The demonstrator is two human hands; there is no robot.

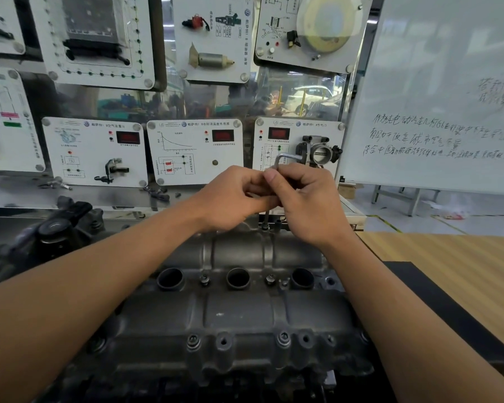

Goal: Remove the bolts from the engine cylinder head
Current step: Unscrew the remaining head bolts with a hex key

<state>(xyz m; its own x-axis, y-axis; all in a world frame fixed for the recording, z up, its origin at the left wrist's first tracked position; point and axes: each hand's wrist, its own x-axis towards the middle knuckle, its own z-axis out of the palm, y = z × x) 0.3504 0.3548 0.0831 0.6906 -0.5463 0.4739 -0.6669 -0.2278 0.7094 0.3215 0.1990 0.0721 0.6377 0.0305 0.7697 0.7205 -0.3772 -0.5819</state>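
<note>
The cylinder head (239, 315) lies on the counter (454, 257), directly below the camera, with its long side running left to right. Three round wells (238, 277) sit in a row across its middle.

Both hands meet above the far edge of the cylinder head. An L-shaped hex key (282, 158) stands upright between them, with its short arm pointing right at the top. Its long shaft runs down to the far-edge bolt (264, 226), where the tip sits at the bolt head.

The left hand (236, 196) has its fingers (255, 189) curled and pinching the shaft from the left. The right hand (312, 205) grips the same shaft from the right, with its thumb pressed against it (how the other right-hand fingers lie is hidden behind the hand).

Further bolts (283, 338) stand in the cylinder head: two along the near edge and two between the wells.

A black strip (448, 309) lies on the counter to the right of the cylinder head. Training panels (195, 152) and a whiteboard (448, 97) stand behind.
</note>
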